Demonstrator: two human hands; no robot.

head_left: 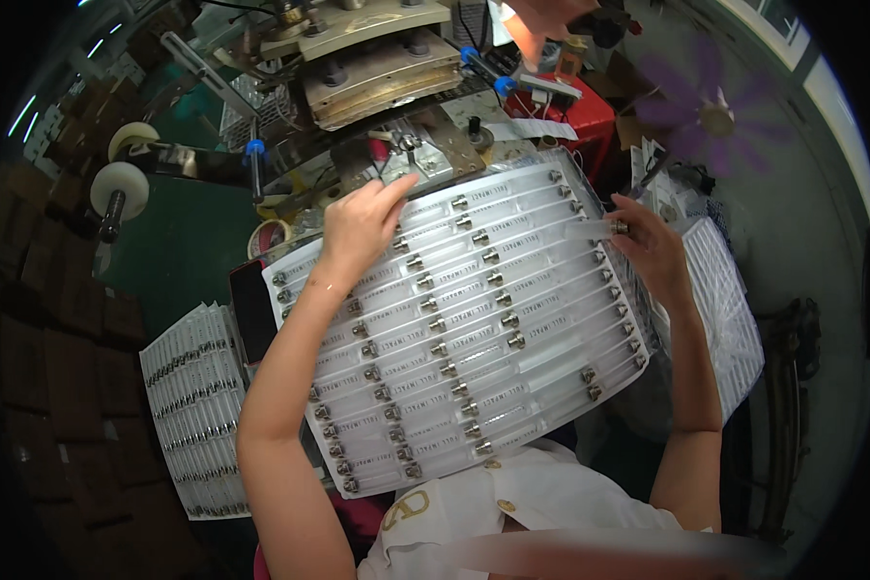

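Grip first: the left hand (358,227) lies flat, fingers spread and clamped on nothing, pressing the far left corner of the big white blister tray (474,338), while the right hand (652,249) pinches one clear tube with a metal tip (604,228) between thumb and fingertips at the tray's far right edge; the tray fills the middle of the scene, tilted toward the person, its two columns of slots mostly full, with a few bare slots in the near right rows; a filled tray (198,406) lies to the left, a stack of white trays (730,309) to the right, a press machine (377,68) beyond; loading looks nearly done; next calls for seating that tube squarely in a bare slot.
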